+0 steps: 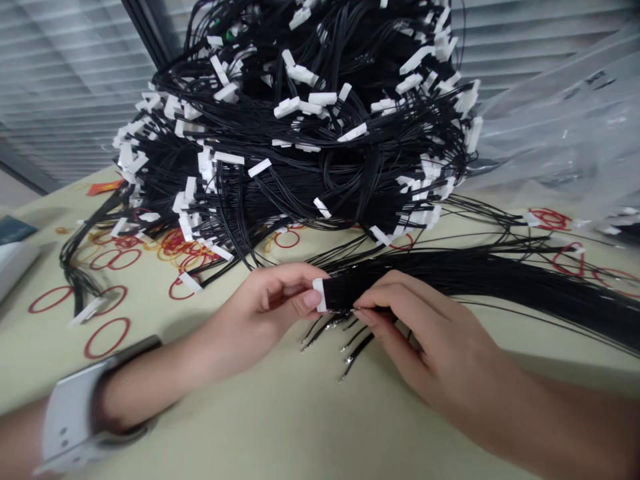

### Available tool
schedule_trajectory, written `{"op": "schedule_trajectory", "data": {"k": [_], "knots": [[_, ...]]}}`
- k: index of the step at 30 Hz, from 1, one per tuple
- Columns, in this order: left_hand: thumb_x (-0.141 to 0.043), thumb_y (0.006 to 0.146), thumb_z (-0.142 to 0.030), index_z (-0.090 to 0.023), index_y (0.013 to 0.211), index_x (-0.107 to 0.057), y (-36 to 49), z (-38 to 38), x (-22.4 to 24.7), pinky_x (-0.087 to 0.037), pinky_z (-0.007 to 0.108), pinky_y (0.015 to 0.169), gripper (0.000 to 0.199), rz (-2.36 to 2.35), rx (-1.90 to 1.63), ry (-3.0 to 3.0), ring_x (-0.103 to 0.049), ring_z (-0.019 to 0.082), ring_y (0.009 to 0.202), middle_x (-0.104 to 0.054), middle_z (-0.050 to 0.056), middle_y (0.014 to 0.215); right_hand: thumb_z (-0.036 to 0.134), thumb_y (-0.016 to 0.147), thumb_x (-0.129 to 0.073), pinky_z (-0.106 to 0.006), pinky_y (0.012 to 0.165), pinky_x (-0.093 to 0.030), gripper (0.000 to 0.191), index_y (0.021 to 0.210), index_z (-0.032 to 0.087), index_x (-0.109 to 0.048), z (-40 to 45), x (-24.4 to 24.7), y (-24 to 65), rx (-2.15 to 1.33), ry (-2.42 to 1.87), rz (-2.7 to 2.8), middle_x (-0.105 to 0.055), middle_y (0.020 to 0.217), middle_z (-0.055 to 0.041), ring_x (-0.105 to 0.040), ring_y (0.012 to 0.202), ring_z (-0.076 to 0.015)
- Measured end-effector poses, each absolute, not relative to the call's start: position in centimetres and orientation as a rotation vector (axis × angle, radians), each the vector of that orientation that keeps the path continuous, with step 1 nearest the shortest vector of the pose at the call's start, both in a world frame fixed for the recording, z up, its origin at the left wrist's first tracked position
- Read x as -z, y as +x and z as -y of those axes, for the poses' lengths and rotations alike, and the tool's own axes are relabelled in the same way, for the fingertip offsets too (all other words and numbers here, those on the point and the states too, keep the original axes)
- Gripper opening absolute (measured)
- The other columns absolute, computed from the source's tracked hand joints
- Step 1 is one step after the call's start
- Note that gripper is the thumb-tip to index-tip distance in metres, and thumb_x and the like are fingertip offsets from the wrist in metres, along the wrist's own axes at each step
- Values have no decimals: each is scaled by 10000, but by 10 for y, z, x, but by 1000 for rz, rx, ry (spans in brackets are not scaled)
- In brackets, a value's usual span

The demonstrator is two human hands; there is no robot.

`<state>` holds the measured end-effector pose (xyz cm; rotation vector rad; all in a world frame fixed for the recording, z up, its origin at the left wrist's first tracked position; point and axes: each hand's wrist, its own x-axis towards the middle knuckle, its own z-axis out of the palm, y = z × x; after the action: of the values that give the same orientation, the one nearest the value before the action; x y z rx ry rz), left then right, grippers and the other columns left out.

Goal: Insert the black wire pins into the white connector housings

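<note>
Between the thumb and fingers of my left hand [280, 310] is a white plastic connector [320, 295], with a flat row of black wires running from its right side. My right hand [425, 327] is pinched just right of the connector, thumb and index fingertip together on what looks like a thin black wire; its end is hard to make out. Beneath the fingers, several loose black wires [356, 350] with shiny metal terminals point down and left. A thick bundle of black wires [525, 280] stretches away to the right behind my right hand.
A tall heap of black wire harnesses [300, 167] with white connectors stands at the back. Red rubber bands [107, 337] and yellow ones lie on the left of the pale table [280, 427]. A clear plastic bag [565, 140] is at the right. Window blinds [60, 80] are behind.
</note>
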<state>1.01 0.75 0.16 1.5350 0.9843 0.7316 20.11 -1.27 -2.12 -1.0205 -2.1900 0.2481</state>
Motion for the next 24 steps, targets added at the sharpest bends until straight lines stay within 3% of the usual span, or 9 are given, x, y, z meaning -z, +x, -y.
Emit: {"op": "schedule_trajectory", "data": {"k": [4, 24], "knots": [[-503, 831, -142, -142, 867, -581, 10, -5, -1, -353, 155, 559, 85, -1033, -684, 1546, -459, 75, 634, -540, -21, 693, 155, 855, -454, -238, 560, -357, 82, 809, 166, -521, 11, 23, 202, -256, -1074, 2190, -520, 702, 5, -474, 636, -104], [-517, 822, -206, -165, 851, -594, 10, -3, 4, -344, 165, 509, 91, -1074, -642, 1600, -423, 92, 610, -521, -9, 700, 170, 877, -422, -273, 587, -345, 138, 837, 152, -552, 10, 25, 203, -216, -1032, 2284, -526, 712, -4, -475, 651, -117]]}}
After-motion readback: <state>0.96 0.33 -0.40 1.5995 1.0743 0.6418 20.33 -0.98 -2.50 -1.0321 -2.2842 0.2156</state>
